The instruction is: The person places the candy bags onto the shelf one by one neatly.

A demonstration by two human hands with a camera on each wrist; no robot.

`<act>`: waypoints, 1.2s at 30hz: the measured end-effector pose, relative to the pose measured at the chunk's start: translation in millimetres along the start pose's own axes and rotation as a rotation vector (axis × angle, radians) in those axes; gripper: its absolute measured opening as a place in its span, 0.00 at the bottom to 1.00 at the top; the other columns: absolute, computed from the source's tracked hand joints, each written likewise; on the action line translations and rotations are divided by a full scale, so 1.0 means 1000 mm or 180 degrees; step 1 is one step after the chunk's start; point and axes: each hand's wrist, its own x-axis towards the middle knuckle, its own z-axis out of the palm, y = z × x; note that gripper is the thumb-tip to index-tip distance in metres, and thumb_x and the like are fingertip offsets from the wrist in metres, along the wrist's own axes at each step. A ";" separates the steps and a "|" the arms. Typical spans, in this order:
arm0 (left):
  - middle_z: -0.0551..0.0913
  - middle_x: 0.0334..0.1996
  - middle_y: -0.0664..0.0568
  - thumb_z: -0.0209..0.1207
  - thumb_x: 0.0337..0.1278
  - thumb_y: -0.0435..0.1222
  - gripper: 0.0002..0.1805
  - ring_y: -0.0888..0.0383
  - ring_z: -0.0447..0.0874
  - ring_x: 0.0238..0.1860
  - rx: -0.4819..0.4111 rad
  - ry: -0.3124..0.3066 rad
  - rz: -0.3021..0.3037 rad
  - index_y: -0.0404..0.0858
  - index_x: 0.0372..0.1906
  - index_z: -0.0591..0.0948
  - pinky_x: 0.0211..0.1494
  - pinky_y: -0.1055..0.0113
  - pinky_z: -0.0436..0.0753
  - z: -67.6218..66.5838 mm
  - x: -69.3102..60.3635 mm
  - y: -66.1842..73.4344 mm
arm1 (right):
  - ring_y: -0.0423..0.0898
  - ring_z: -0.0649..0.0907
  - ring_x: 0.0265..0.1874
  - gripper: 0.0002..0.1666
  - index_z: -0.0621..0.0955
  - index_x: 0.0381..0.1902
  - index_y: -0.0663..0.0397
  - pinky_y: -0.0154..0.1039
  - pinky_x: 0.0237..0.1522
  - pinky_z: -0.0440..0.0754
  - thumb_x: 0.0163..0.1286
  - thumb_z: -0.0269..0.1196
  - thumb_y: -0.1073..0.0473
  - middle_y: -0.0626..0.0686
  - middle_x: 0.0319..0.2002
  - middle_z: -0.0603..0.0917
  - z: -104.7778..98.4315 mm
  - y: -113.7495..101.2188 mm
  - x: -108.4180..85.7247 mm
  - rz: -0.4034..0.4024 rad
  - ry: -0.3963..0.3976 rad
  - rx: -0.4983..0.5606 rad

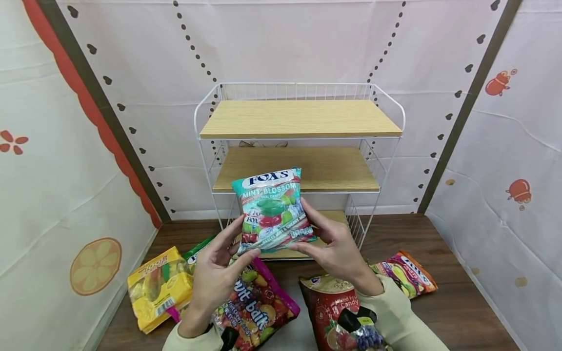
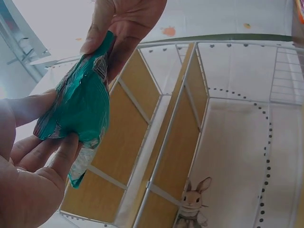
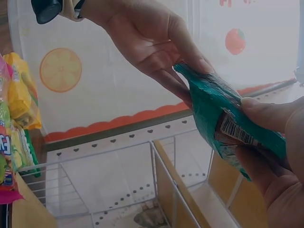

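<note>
Evidently light, the mint bag looks like thin, slick film around loose sweets, so it should flex and sag between contacts rather than break, and its glossy skin may slide under a weak pinch. It is in the air above the tabletop, in front of the middle shelf, covering part of that shelf's front edge in the head view. The left hand and the right hand pinch its opposite sides between thumbs and fingers, a sensible hold since it supports the filled lower part; the flat top seal would probably let the weight swing. Some fingertips are lost behind the bag, and its small print is unreadable. The bag and hands hide most of the bottom shelf, while the red bag, towards the tabletop's near edge, is cut off by the frame.
</note>
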 end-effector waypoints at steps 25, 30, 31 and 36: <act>0.77 0.64 0.43 0.62 0.53 0.16 0.34 0.52 0.77 0.64 0.0032 0.0103 0.0321 0.31 0.68 0.71 0.61 0.66 0.79 -0.008 0.025 0.014 | 0.53 0.72 0.68 0.50 0.52 0.75 0.72 0.44 0.61 0.77 0.59 0.61 0.85 0.71 0.73 0.58 -0.016 -0.011 0.023 -0.0468 -0.0472 0.0316; 0.77 0.63 0.42 0.62 0.52 0.14 0.34 0.51 0.77 0.64 -0.0093 0.0148 0.0469 0.28 0.67 0.71 0.61 0.65 0.79 -0.007 0.030 0.017 | 0.54 0.71 0.69 0.49 0.51 0.75 0.72 0.46 0.62 0.75 0.59 0.59 0.85 0.70 0.74 0.57 -0.018 -0.013 0.029 -0.0560 -0.0503 0.0328; 0.78 0.63 0.41 0.62 0.51 0.14 0.34 0.51 0.77 0.64 -0.0119 0.0153 0.0519 0.27 0.67 0.71 0.61 0.65 0.79 -0.007 0.032 0.018 | 0.54 0.71 0.69 0.49 0.52 0.75 0.72 0.46 0.62 0.76 0.60 0.60 0.85 0.70 0.74 0.58 -0.018 -0.013 0.031 -0.0567 -0.0497 0.0319; 0.76 0.59 0.40 0.61 0.49 0.11 0.33 0.49 0.76 0.65 -0.0269 0.0181 0.0784 0.23 0.65 0.71 0.61 0.65 0.79 -0.006 0.040 0.020 | 0.54 0.72 0.68 0.47 0.53 0.75 0.72 0.46 0.61 0.77 0.61 0.60 0.84 0.70 0.73 0.59 -0.018 -0.016 0.038 -0.0593 -0.0444 0.0294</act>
